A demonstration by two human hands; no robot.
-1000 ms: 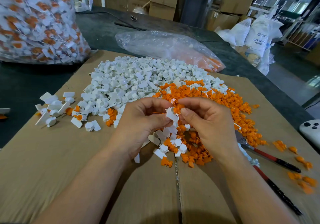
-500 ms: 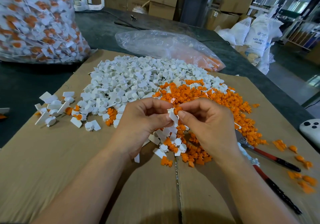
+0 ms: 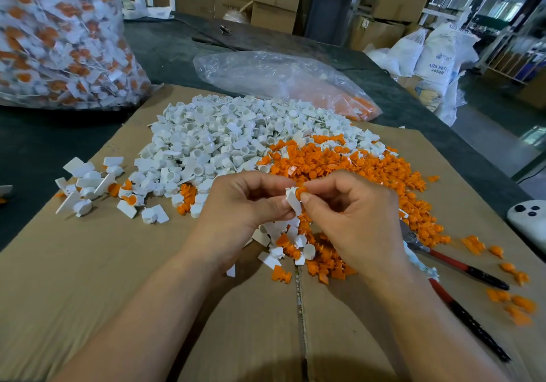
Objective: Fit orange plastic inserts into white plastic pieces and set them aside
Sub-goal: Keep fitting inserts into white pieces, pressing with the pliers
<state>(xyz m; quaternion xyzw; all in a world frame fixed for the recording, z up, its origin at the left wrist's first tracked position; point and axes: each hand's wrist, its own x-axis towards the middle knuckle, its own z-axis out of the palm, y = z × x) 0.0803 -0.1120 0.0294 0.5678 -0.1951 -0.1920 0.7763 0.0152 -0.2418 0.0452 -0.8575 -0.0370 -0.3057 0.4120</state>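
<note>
I've got the white piece pinched in my left hand, raised above the cardboard surface between both hands, long axis tilted, flat tab pointing down toward me. On my right hand the fingers curl tight, pinching the orange insert against its upper end, just in front of the orange pile.

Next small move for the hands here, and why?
Probably press the orange insert fully in with the right hand. It sits against the white piece that the left hand pinches, with much orange showing, so it looks not yet seated.
</note>
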